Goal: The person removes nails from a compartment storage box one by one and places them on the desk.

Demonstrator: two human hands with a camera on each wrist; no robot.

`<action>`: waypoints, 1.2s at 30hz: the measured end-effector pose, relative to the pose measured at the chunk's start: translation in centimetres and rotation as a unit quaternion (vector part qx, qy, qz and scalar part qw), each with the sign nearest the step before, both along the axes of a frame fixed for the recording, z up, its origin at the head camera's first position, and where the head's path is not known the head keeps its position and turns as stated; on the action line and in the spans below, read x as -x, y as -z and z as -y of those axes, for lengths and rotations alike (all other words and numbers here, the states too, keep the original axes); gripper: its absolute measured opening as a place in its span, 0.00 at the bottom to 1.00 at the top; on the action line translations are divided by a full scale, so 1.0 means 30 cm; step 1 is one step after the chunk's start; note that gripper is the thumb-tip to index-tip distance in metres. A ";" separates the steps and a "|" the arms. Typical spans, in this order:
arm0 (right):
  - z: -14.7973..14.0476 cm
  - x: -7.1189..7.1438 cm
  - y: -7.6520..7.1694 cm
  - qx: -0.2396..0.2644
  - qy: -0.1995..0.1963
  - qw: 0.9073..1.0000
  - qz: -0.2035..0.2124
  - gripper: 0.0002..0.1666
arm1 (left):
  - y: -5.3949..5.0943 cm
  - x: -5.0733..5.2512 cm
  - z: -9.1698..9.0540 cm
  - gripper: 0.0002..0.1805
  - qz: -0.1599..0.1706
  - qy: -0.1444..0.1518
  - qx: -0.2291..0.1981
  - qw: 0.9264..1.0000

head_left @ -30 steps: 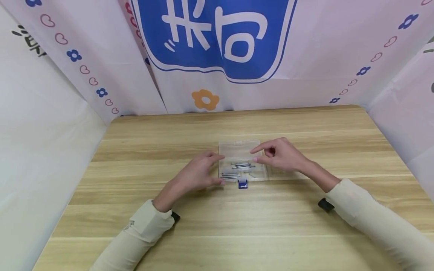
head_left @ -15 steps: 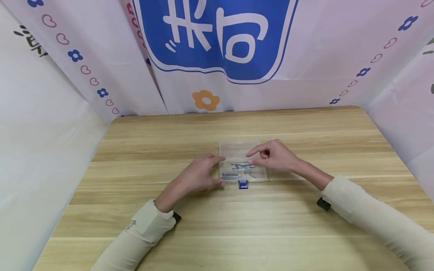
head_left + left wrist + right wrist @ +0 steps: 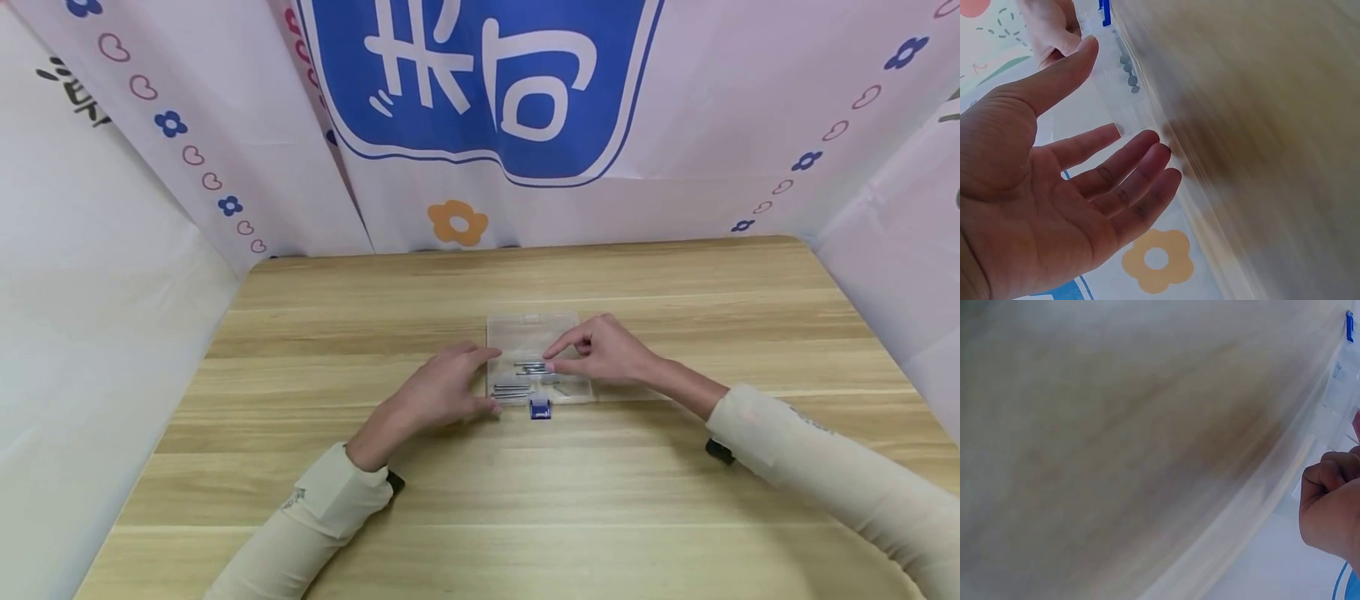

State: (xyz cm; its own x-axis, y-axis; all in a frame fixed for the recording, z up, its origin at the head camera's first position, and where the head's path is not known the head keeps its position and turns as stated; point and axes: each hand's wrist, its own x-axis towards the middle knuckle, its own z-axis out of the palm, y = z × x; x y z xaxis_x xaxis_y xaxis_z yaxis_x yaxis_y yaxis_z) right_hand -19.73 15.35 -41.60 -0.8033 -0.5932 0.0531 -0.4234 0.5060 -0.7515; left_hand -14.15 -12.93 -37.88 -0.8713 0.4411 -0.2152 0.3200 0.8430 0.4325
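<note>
A clear plastic box (image 3: 592, 392) lies on the table with its transparent lid (image 3: 525, 331) laid back and a blue latch (image 3: 540, 409) at its front. Several metal nails (image 3: 528, 365) sit in a middle compartment, and more long nails (image 3: 512, 391) lie at the front left. My left hand (image 3: 442, 387) is at the box's left side, thumb and forefinger apart; the left wrist view shows its palm and loosely spread fingers. Over the middle nails, my right hand (image 3: 611, 354) reaches in with thumb and forefinger slightly apart, the other fingers bent. Its thumb covers the nails' right ends.
The wooden table (image 3: 480, 517) reaches a printed cloth (image 3: 675, 117) at the back, with white sheets at both sides. A short thin metal piece (image 3: 560, 391) lies in the box's front right. Dark wrist devices (image 3: 720, 451) show beneath the sleeves.
My right hand has moved left and slightly down, from the box's right edge to the middle nails, its thumb and forefinger drawing closer together. My left hand stays at the box's left side.
</note>
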 end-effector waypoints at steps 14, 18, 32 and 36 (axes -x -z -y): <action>0.025 0.006 -0.017 -0.035 -0.017 0.999 -0.031 0.07 | 0.000 0.002 -0.008 0.43 -0.007 -0.001 0.007 1.000; 0.034 0.005 -0.017 -0.049 -0.010 0.998 -0.042 0.07 | -0.001 0.001 -0.008 0.43 -0.010 0.000 0.007 1.000; 0.050 -0.009 -0.025 -0.095 -0.002 0.993 -0.074 0.06 | 0.000 0.002 -0.009 0.43 -0.011 0.003 0.004 1.000; 0.059 -0.009 -0.034 -0.115 -0.005 0.990 -0.080 0.05 | 0.001 0.001 -0.009 0.42 -0.012 0.002 0.005 1.000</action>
